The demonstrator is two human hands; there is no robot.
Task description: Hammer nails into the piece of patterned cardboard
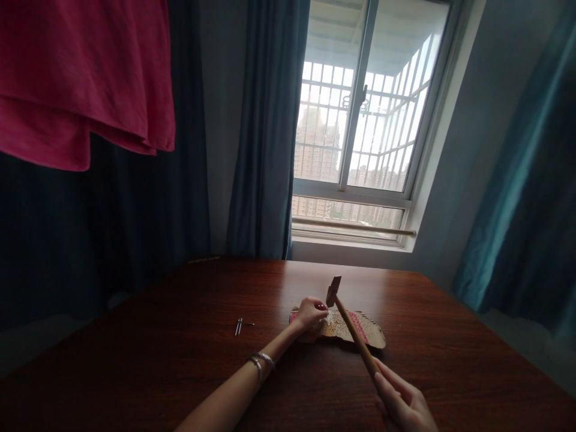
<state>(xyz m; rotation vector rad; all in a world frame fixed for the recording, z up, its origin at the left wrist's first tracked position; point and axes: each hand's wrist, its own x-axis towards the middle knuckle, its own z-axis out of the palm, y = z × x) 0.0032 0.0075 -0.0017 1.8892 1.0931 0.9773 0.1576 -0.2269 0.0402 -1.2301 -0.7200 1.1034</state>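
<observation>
Hands both occupied: in the left hand (309,313), a small red piece (321,306), pinched between closed fingertips; in the right hand (400,396), a wooden-handled hammer (353,330), gripped near the shaft's end. From that grip, hammer head at eleven o'clock, close beside the red piece, with contact impossible to tell. Step in hand, by the look of it: lining up a tap at the pinched piece. Next, probably, a call for a steady pinch, a short square stroke and fingertips clear of the hammer. Under the left hand, on the bench (310,384), a tan sheet (339,329): seemingly cardboard, pink towards three and nine o'clock, densely speckled across the middle, ragged along the far edge. At nine o'clock from the sheet, well apart, slim metal rods (237,327). Beyond, at twelve o'clock, a window (360,120).
</observation>
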